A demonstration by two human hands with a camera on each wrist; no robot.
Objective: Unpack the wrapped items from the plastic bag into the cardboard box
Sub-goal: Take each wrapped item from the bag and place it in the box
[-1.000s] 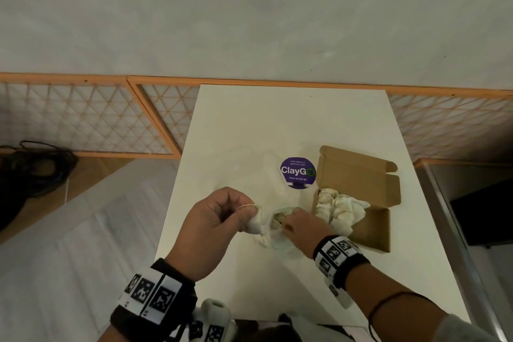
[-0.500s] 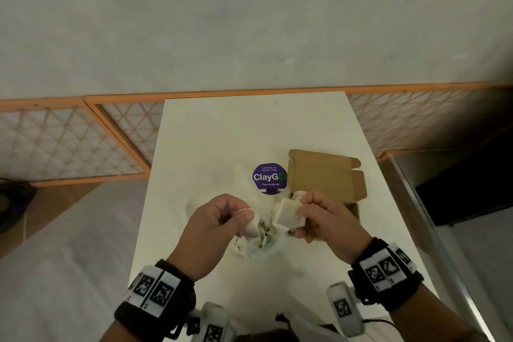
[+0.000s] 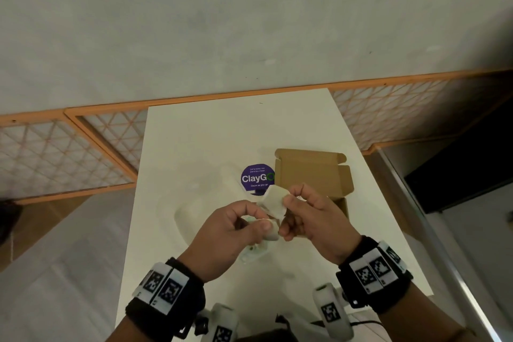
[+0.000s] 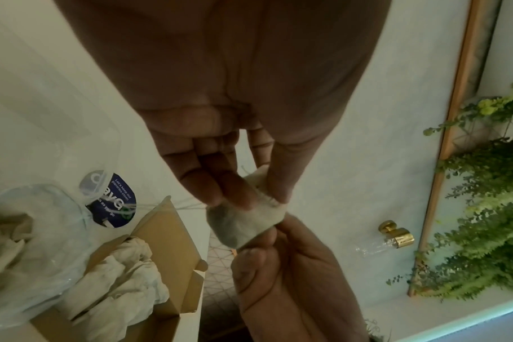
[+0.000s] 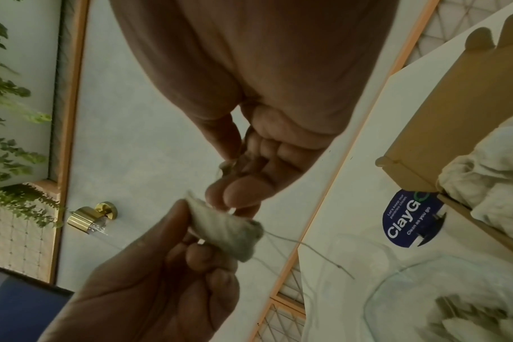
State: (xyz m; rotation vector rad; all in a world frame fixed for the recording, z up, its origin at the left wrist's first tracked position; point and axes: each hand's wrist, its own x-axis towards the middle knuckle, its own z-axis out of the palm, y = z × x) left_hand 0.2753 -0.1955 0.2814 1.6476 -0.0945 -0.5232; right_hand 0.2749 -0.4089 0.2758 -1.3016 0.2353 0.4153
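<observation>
- Both hands are up over the table (image 3: 194, 147), meeting in the middle on one small wrapped item (image 3: 273, 201), a pale cloth-like bundle.
- Left hand (image 3: 233, 233) pinches its near end: thumb and curled fingers (image 4: 208, 185) clamp the bundle's edge, seen well from the left wrist.
- Right hand (image 3: 313, 219) pinches the other end between thumb and forefinger, remaining fingers curled under. So the item is held in the air between both hands, above the bag and just in front of the box.
- A few thin threads (image 5: 305, 245) trail off the bundle toward the table.
- The plastic bag (image 4: 30, 231) lies on the table under the left hand, clear and crumpled, with something pale inside it; probably more wrapped pieces, but the view through the plastic is too murky to be sure.
- The cardboard box (image 3: 313, 172) sits open on the table to the right of the bag, lid flap standing up at the back. There's already a white crumpled wrap (image 4: 117, 282) lying in it.
- A round purple "ClayGo" sticker (image 3: 256, 179) is stuck on the table, right beside the box's left edge, partly covered by the bag in the left wrist view.
- Behind the table: a plain wall with an orange-framed lattice panel (image 3: 69, 153), a brass knob (image 5: 92, 216) and green hanging plants (image 4: 483, 208).
</observation>
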